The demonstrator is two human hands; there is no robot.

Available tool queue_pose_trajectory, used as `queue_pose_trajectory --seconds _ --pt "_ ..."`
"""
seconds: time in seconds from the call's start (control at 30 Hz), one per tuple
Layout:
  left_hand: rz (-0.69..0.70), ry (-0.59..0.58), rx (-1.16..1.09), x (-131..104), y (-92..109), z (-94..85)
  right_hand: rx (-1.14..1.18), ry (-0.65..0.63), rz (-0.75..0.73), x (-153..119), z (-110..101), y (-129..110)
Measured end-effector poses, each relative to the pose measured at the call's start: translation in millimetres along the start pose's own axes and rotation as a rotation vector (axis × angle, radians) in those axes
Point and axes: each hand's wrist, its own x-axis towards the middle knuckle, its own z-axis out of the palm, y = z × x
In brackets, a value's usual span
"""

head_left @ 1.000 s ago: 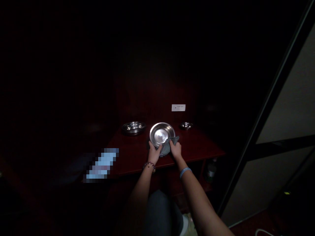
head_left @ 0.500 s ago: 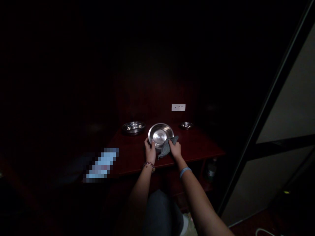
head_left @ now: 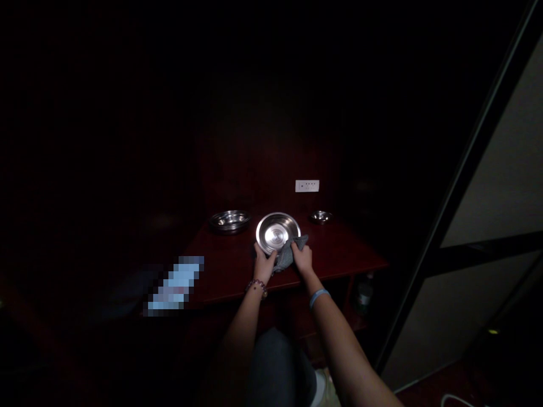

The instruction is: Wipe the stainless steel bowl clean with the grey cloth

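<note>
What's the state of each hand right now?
Left hand: closed on the near side of the round, shiny silver metal bowl.
Right hand: closed on the crumpled grey fabric cloth, by the bowl.

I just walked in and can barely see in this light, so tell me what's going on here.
A person's left hand holds a shiny metal bowl by its near rim, the opening tilted toward them. The right hand holds a gray cloth at the bowl's near right side. On the reddish table, what looks like a stack of metal bowls stands to the left, and a small metal bowl to the right.
</note>
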Motion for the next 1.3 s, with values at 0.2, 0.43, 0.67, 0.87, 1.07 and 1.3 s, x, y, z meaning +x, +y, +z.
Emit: queue_pose_trajectory --seconds 0.2,0.43,0.67,0.87,1.07,1.3 --pt "0.030 0.113 -0.161 9.0 -9.4 0.5 -0.018 -0.012 0.033 0.4 0.8 -0.2" --pt "0.016 0.220 -0.269 10.7 -7.6 -0.2 -0.018 -0.027 0.048 1.3 1.3 1.4" --pt "-0.020 0.232 -0.311 8.4 -2.1 -0.2 -0.028 -0.053 0.049 1.6 0.7 2.0" --pt "-0.013 0.242 -0.341 10.0 -4.2 -1.2 -0.090 -0.158 0.049 -0.1 -3.8 -0.9" --pt "-0.011 0.207 -0.302 6.6 2.2 -1.7 -0.154 -0.195 0.029 -1.2 -5.1 -2.8" --pt "0.043 0.119 -0.244 5.9 -1.8 2.9 -0.091 -0.118 0.017 1.0 -0.8 3.4"
